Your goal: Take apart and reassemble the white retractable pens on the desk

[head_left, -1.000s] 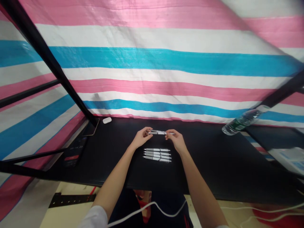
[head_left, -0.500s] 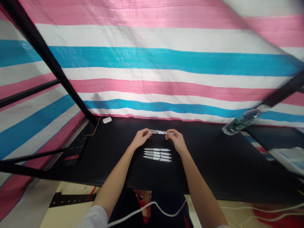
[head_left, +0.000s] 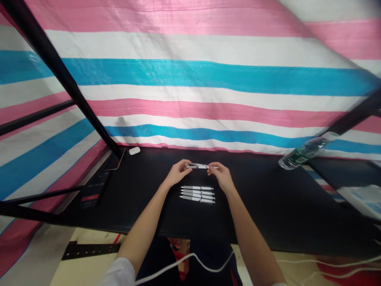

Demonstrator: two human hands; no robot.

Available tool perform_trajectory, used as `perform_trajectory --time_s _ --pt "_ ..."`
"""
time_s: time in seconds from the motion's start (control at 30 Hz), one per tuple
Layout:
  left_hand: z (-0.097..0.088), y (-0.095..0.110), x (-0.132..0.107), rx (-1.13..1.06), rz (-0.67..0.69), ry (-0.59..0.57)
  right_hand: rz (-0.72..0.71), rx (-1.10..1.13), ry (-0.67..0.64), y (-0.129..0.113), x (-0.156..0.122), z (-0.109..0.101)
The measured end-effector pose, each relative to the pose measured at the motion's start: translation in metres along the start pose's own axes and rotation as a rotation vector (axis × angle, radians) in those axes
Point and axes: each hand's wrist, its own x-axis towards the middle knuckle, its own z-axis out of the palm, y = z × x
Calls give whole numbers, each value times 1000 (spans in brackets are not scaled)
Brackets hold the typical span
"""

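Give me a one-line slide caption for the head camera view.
Left hand and right hand hold pens by the ends, beyond more pens on a black table.

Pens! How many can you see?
6: four slim white-and-grey pens lie on the black tabletop; two more pens are held between the left hand and right hand. Others could be hidden there.

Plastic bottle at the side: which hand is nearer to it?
Right. The right hand, gripping the held pens at the end toward the plastic bottle, is nearer, though well apart from it; the left hand, at their other end, is farther.
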Motion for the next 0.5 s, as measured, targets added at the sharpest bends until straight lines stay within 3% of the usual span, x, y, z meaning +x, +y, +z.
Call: perform_trajectory --time_s 0.13,0.23,0.5 --pt "0 2 0 36 -9 -19 -1 -17 -4 0 0 -1" --pt "-2 4 1 51 -38 29 -19 -71 -29 0 -1 0" --pt "-1 6 2 -168 -68 79 -185 -393 -146 -3 -9 7"
